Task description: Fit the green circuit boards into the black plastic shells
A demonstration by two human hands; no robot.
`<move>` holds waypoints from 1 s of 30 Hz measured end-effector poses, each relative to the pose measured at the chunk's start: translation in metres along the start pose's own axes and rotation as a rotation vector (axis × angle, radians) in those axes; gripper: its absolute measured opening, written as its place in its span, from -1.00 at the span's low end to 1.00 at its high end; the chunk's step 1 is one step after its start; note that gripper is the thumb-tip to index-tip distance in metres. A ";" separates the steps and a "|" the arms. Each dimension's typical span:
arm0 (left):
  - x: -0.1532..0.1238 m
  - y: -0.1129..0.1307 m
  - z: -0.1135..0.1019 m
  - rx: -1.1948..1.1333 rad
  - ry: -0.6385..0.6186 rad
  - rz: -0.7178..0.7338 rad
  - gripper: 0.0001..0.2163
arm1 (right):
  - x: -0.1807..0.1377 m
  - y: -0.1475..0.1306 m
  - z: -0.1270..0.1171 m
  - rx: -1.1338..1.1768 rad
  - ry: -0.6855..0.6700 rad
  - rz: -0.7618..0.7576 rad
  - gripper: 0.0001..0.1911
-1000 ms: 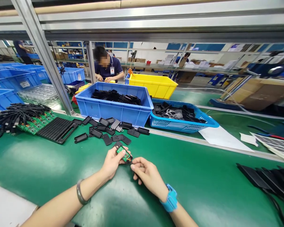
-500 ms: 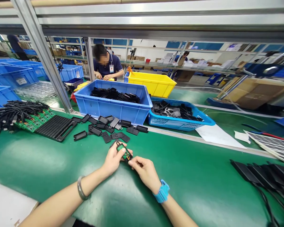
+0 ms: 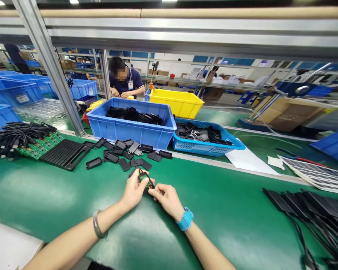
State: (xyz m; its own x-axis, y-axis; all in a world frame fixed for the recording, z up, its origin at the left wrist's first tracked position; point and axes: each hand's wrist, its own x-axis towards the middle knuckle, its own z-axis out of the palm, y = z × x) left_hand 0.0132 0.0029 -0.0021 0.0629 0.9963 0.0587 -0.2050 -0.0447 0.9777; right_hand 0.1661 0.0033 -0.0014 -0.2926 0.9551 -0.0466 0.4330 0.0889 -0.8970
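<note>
My left hand is closed around a small black plastic case, with its thumb lying across the green circuit board seated inside. A loop tab shows at the case's far end. My right hand pinches the near end of the same case with thumb and forefinger, where short red and yellow wires show. Its fingertips partly hide that end. Just beyond my hands lie several loose black case halves, some hollow side up, and a grey one among them.
A blue bin and a blue basket of black parts stand behind, near a yellow bin. Left lie cabled circuit boards and a ribbed black tray; right, black cabled pieces. A co-worker sits opposite.
The view has tilted up slightly and shifted right. Both hands keep hold of the case, and the right fingers still pinch its near end.
</note>
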 end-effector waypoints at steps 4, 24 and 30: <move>0.010 0.000 -0.003 -0.167 0.135 -0.163 -0.64 | 0.011 -0.001 -0.007 -0.315 -0.086 -0.170 -0.63; 0.013 -0.007 -0.012 -0.280 -0.116 -0.327 -0.39 | 0.115 0.010 -0.042 -0.779 0.109 -0.099 -0.72; 0.015 -0.005 -0.016 -0.210 -0.171 -0.335 -0.44 | 0.103 0.007 -0.052 -0.532 0.141 -0.143 -0.85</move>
State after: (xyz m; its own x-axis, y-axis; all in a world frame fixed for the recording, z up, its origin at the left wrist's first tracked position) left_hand -0.0008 0.0197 -0.0096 0.3171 0.9259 -0.2055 -0.3387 0.3129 0.8873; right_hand 0.1833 0.1174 0.0110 -0.2791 0.9483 0.1511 0.7778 0.3155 -0.5436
